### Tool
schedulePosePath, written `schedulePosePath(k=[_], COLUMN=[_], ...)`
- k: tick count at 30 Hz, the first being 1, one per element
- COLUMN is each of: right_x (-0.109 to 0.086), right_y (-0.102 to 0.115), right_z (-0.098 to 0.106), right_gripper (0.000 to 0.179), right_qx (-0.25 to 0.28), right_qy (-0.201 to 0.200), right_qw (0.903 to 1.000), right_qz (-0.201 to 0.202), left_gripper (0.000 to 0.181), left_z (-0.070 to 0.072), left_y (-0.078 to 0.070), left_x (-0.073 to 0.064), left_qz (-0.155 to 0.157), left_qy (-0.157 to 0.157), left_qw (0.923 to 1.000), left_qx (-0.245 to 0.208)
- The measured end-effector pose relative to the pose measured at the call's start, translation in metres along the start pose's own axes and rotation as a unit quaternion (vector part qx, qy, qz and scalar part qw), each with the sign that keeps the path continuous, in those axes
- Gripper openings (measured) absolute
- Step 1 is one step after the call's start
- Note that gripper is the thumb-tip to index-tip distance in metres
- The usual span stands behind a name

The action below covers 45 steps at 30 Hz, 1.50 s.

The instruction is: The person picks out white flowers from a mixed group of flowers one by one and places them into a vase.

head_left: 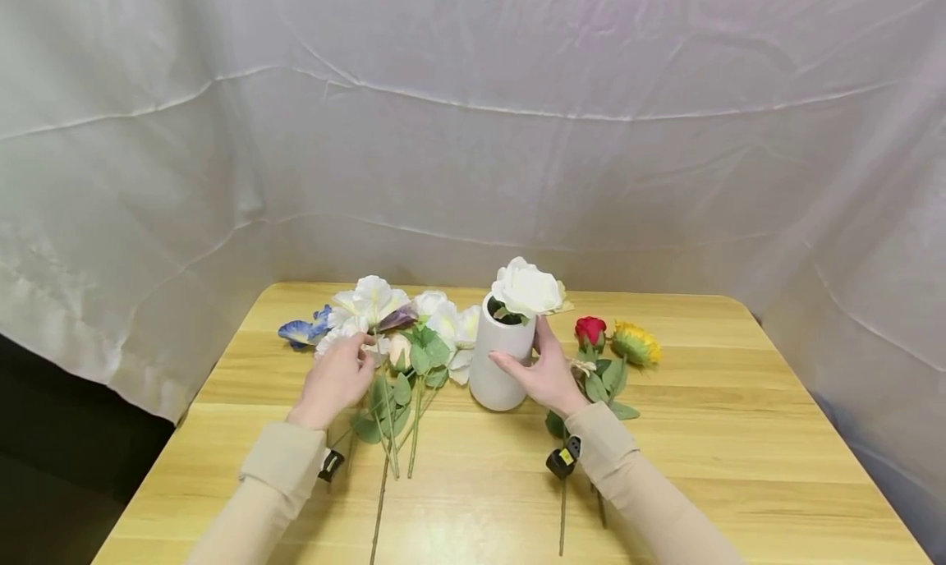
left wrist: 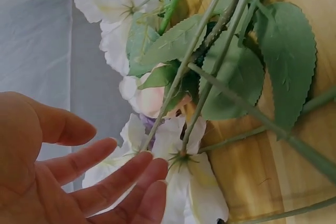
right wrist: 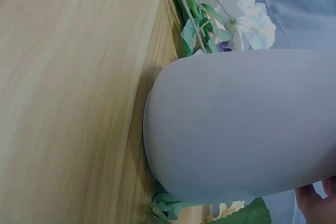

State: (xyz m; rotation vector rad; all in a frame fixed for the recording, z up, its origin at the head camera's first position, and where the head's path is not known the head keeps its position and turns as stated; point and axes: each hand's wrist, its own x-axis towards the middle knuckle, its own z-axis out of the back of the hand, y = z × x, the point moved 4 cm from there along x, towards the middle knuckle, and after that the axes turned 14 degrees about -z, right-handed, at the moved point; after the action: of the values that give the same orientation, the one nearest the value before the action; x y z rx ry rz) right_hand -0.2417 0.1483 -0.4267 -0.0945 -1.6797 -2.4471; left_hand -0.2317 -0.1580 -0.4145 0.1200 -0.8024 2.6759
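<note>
A white vase [head_left: 497, 364] stands on the table with a white flower [head_left: 526, 289] in its mouth. My right hand [head_left: 545, 373] grips the vase from the right, thumb across its front. In the right wrist view the vase [right wrist: 247, 124] fills much of the picture, and fingers [right wrist: 316, 203] touch its side. Over the white flowers [head_left: 369, 300] on the left is my left hand [head_left: 338, 379]. The left wrist view shows that hand [left wrist: 100, 177] with parted, slightly bent fingers beside white petals [left wrist: 191, 187] and green stems, holding nothing.
A blue flower [head_left: 305, 328] lies at the far left, a pale bud [head_left: 400, 350] among leaves left of the vase. Right of it lie a red rose [head_left: 590, 331] and a yellow sunflower [head_left: 636, 343]. Long stems reach toward the table's [head_left: 473, 499] near side. Pale cloth [head_left: 473, 171] hangs behind.
</note>
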Motion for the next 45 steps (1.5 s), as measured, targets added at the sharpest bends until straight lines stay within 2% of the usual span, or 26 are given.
schedulePosePath(k=[12,21,33,45], right_x=[0.000,0.000,0.000,0.000], right_y=[0.001,-0.001,0.002,0.002], right_z=[0.000,-0.001,0.001,0.000], right_gripper=[0.072,0.074,0.073,0.073], right_qx=[0.000,0.001,0.003,0.006], right_qy=[-0.003,-0.001,0.001,0.000], right_qw=[1.0000,1.0000,1.0000,1.0000], right_qz=[0.004,0.004,0.005,0.005], left_gripper=[0.043,0.037,0.034,0.036], left_z=[-0.013,-0.020,-0.024,-0.025], left_y=[0.006,0.006,0.004,0.005], left_x=[0.001,0.003,0.007,0.010], left_qz=[0.028,0.038,0.021,0.028], left_qy=[0.052,0.073,0.077,0.068], left_qw=[0.9977,0.9964,0.9968,0.9949], left_qx=[-0.033,-0.021,0.003,-0.069])
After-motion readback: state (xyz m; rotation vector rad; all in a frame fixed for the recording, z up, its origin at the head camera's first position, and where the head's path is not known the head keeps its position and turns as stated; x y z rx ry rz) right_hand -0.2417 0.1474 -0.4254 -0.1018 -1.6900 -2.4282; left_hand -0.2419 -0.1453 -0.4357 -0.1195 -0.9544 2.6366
